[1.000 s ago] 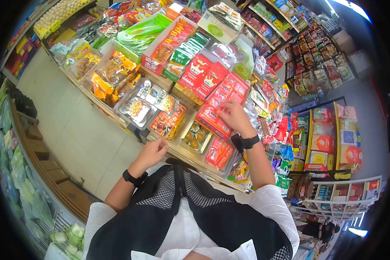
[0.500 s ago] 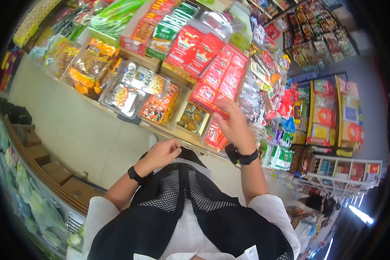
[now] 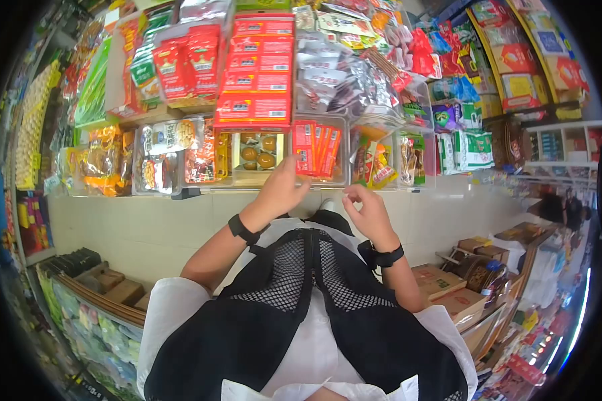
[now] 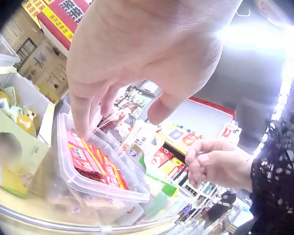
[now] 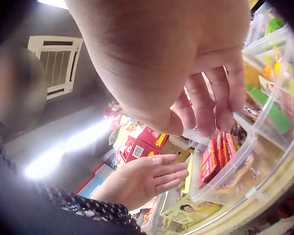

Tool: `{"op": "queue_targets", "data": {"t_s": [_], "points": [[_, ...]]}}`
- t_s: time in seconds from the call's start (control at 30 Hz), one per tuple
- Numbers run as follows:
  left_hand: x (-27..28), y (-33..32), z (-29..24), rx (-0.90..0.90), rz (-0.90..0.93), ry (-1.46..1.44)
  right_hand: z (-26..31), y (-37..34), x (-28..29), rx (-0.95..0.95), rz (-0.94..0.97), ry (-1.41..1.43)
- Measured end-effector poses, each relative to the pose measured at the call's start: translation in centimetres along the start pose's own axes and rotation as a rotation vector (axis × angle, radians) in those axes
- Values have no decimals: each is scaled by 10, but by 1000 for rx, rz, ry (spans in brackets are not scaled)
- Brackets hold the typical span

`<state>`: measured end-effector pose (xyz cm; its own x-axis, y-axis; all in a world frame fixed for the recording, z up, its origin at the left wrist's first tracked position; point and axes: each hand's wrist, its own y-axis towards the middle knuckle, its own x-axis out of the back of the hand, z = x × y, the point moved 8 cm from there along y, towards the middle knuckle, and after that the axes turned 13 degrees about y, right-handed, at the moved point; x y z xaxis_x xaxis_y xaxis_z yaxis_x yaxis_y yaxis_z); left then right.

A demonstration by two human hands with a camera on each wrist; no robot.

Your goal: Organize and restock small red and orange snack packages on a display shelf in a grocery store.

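My left hand reaches over the counter's front edge, fingers extended toward the flat red packets standing in a clear plastic bin. In the left wrist view its fingertips overlap the rear of these packets. The right wrist view shows that hand with straight fingers and an empty palm. My right hand hovers in front of the counter, to the right of the bin, its fingers loosely bent and holding nothing. Left of the bin, an open carton contains round brown items.
A tall red box of packets rises behind the carton. Clear bins of snack packs line the counter to the right. Nut trays sit left. Brown cardboard boxes lie behind on the right.
The view has turned so the counter faces me squarely. My right hand has left the red box and drawn back; my left hand has come forward to the bin of red packets.
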<state>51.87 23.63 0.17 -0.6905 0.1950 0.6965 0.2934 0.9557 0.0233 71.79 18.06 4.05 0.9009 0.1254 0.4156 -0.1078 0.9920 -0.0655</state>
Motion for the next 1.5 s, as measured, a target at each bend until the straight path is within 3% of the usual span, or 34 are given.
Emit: {"op": "queue_targets", "data": {"t_s": [0.17,0.23,0.4,0.47,0.5,0.57,0.67,0.97,1.17,1.3,1.4,1.5], "points": [[-31,23,-2,144,-9,-1,-45,-31,37,-71,-6,142],[-44,31,6,213,-55,113,-61,-41,51,-90,6,156],[-57,55,-14,190,-140,415,-92,-58,83,-87,48,183],[-70,59,-19,384,30,699,-103,-64,94,-83,66,197],[-78,61,-18,388,25,710,-109,-67,98,-85,84,198],[-82,66,-15,389,-121,777,-115,-72,108,-100,93,220],[-91,73,2,516,-36,739,-129,-79,120,-104,101,240],[-89,83,27,590,89,591,-175,-108,146,-134,14,306],[-96,85,50,717,-6,616,-196,-121,142,-231,22,250],[-95,74,14,691,80,674,-194,-121,138,-200,33,255],[-89,77,0,461,-45,802,-192,-119,139,-196,12,240],[-74,77,-9,553,-28,614,-183,-119,139,-210,-36,223]]}}
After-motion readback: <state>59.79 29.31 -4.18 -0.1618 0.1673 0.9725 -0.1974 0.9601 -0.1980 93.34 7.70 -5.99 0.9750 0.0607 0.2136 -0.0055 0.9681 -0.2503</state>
